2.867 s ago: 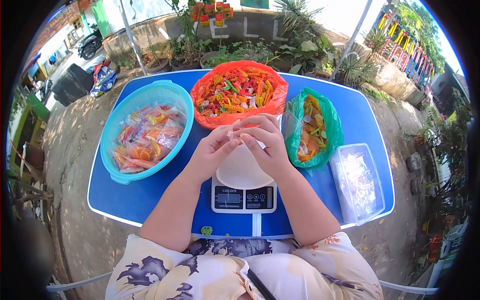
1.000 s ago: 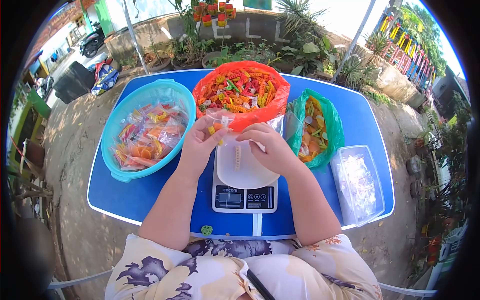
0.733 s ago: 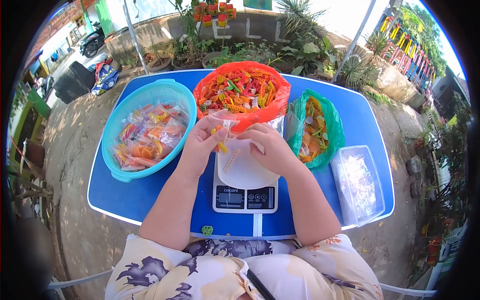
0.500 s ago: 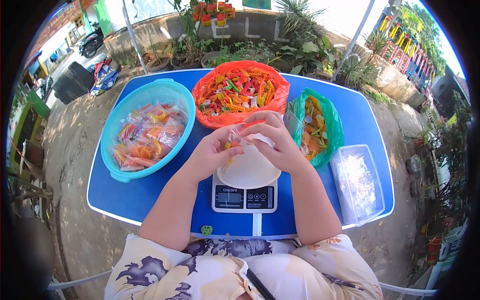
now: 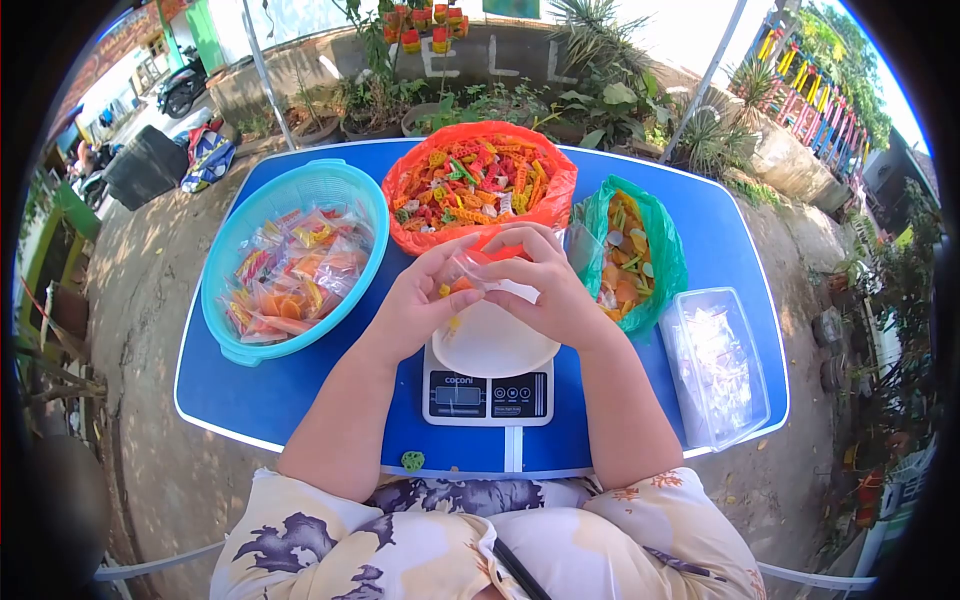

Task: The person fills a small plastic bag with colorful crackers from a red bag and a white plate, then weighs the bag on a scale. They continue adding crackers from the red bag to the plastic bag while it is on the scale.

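Note:
Both my hands are closed around a small clear plastic bag (image 5: 462, 272) with yellow and orange snack pieces in it. My left hand (image 5: 418, 305) grips the bag's left side, and my right hand (image 5: 535, 285) pinches its upper right part. Just below them, a white bowl (image 5: 495, 345) rests on a kitchen scale (image 5: 488, 400), partly hidden by my hands. Behind my hands stands a red plastic bag (image 5: 400, 235) full of colourful dry snack pieces. To the right is a green plastic bag (image 5: 660, 245) holding orange, yellow and green pieces.
A turquoise basket (image 5: 230, 335) at the left holds several filled snack packets (image 5: 300, 265). A clear plastic box (image 5: 715, 370) with white-looking packets stands at the right. One green snack piece (image 5: 413, 460) lies near the front edge of the blue table (image 5: 300, 405).
My right hand has lowered slightly, and its fingers have drawn closer to the bag's top. My left hand's fingers have shifted a little; both still hold the bag.

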